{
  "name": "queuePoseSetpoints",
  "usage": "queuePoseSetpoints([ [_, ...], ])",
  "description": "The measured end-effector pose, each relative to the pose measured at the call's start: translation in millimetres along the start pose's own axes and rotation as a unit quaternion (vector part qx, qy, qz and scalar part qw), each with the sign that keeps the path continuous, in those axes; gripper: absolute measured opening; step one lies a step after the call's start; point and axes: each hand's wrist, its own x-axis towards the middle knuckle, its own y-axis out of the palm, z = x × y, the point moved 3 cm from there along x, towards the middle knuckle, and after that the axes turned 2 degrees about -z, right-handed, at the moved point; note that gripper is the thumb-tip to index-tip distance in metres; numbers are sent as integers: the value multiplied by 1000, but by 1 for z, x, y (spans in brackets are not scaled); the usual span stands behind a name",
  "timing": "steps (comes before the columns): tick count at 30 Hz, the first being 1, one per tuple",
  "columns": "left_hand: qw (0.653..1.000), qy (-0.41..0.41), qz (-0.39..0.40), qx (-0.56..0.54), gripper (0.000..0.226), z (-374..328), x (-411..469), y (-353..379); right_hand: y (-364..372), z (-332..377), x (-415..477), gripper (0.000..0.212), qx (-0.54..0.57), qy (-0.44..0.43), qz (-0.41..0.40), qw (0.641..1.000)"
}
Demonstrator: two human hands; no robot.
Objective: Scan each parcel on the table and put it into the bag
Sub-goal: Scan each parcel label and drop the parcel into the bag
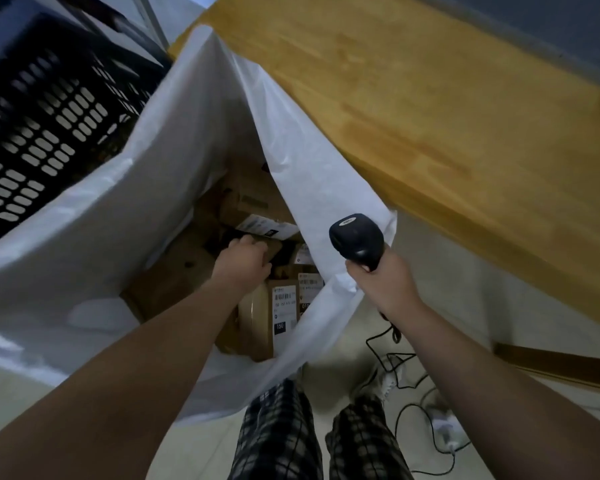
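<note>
A large white bag (94, 237) stands open on the floor beside the wooden table (430, 109). Several brown parcels with white labels lie inside it, one labelled parcel (274, 317) nearest me. My left hand (243, 265) reaches down into the bag with its fingers curled on a brown parcel (271, 249) among the others. My right hand (381, 282) grips a black barcode scanner (357, 240) by its handle, held at the bag's right rim. The stretch of table in view carries no parcel.
A black perforated crate (45, 126) stands to the left behind the bag. The scanner's black cable (395, 368) trails over the pale floor to a white plug block (444, 427). My checked trouser legs (278, 434) are at the bottom.
</note>
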Motion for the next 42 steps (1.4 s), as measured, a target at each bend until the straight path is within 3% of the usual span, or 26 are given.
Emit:
queuePoseSetpoints([
  [7, 987, 70, -120, -74, 35, -39, -5, -67, -35, 15, -2, 41, -11, 10, -38, 999],
  [10, 979, 121, -155, -52, 38, -70, -5, -100, -66, 23, -5, 25, 5, 0, -65, 998],
  [12, 973, 154, -167, -35, 40, -95, -3, -121, -93, 25, -5, 23, 11, -12, -97, 995],
  [15, 966, 191, -174, -14, 40, -137, 2, -145, -131, 20, -6, 37, -43, -14, -124, 991],
  [18, 959, 223, -174, -8, 39, -186, 8, -161, -169, 7, -6, 27, -105, -5, -135, 985],
  [21, 955, 240, -172, 2, 38, -239, 19, -172, -213, -11, 0, 20, -68, 4, -176, 982],
  [30, 943, 286, -167, -34, 37, -406, 60, -185, -373, -63, 31, 39, 59, 13, -321, 945],
  [36, 938, 302, -158, -65, 36, -490, 80, -186, -460, -84, 63, 27, 124, -6, -408, 904],
  [39, 937, 310, -145, -67, 36, -513, 93, -188, -500, -87, 96, 39, 85, -4, -409, 909],
  [42, 937, 314, -141, -61, 35, -524, 109, -195, -530, -87, 135, 75, -22, 33, -398, 917],
])
